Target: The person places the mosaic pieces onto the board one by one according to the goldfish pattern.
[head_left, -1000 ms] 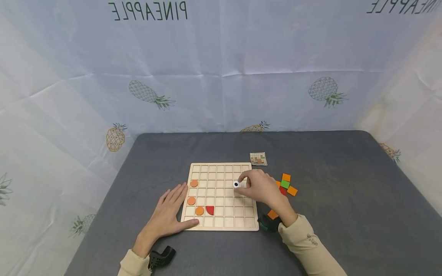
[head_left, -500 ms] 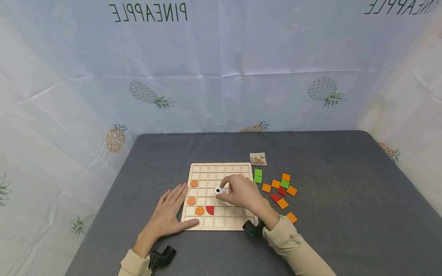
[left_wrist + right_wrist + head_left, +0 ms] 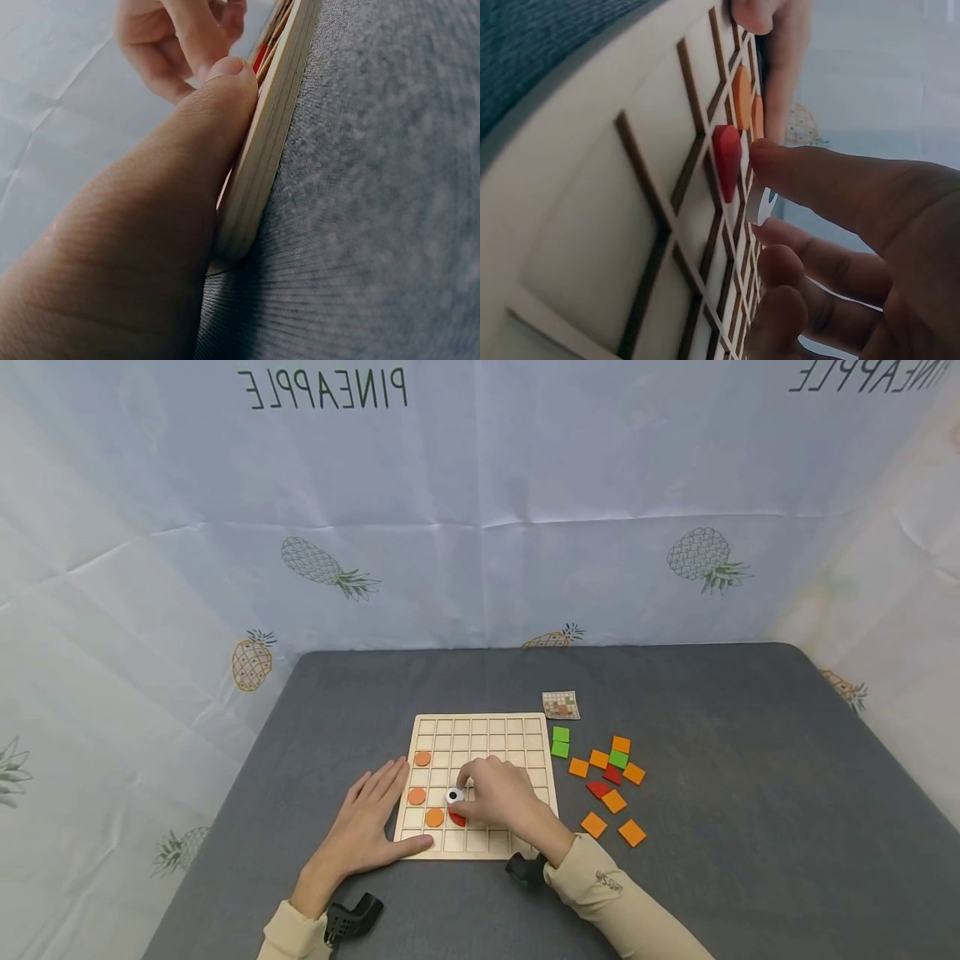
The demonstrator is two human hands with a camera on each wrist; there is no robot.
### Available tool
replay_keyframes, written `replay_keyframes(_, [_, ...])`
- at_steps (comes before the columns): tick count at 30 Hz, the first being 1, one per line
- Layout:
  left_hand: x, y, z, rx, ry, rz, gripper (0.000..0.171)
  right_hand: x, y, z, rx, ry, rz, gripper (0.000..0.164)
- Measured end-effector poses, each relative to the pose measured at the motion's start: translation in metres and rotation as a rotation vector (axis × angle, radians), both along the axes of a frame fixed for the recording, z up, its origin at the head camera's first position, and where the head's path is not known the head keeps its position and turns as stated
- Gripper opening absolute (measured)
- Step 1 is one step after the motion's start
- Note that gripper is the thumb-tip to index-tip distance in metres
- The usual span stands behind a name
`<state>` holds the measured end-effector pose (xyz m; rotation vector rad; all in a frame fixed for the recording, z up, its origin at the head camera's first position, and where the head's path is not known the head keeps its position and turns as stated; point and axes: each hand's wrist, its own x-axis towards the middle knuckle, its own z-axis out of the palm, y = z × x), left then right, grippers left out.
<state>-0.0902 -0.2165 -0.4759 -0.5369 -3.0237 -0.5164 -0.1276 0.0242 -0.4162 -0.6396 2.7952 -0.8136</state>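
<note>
A wooden grid board (image 3: 480, 735) lies flat on the table. My left hand (image 3: 363, 827) rests on its left edge with fingers straight and the thumb over the front left corner. Between thumb and index finger my right hand (image 3: 501, 795) pinches a white round piece (image 3: 453, 795) with a black dot, seen edge-on as a white disc (image 3: 760, 206) in the right wrist view. It is right at a square just behind the red quarter-round piece (image 3: 457, 820), which my thumb partly covers. Orange discs (image 3: 434, 817) sit in squares on the board's left side.
Right of the board lie several orange squares (image 3: 632, 832), red pieces (image 3: 598, 789) and green squares (image 3: 560, 749). A small pattern card (image 3: 561, 705) is behind the board's right corner. A pineapple-print cloth (image 3: 480, 485) hangs behind the grey table (image 3: 712, 735).
My right hand has carried the white piece leftward and toward me across the board, uncovering green and orange squares at the right. The left hand stays in place.
</note>
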Motion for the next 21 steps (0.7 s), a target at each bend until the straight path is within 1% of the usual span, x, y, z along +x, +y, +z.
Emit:
replay_keyframes(6, [-0.0005,0.0009,0.0002,-0.003,-0.006,0.009,0.114,0.0001,-0.0023,-0.0027,0.041,0.007,-0.024,0.022])
replay_keyframes(11, [-0.0004,0.0007,0.0006,-0.002,-0.009,0.008,0.114,-0.0005,-0.0013,-0.0037,0.047,0.006,-0.039,0.025])
replay_keyframes(15, [-0.0003,0.0005,0.0008,-0.001,-0.012,0.006,0.114,-0.0005,-0.0012,-0.0042,0.044,0.004,-0.035,0.026])
replay_keyframes(21, [-0.0004,0.0005,0.0013,0.002,-0.011,0.005,0.114,-0.0002,-0.0015,-0.0043,0.031,0.01,-0.028,0.022])
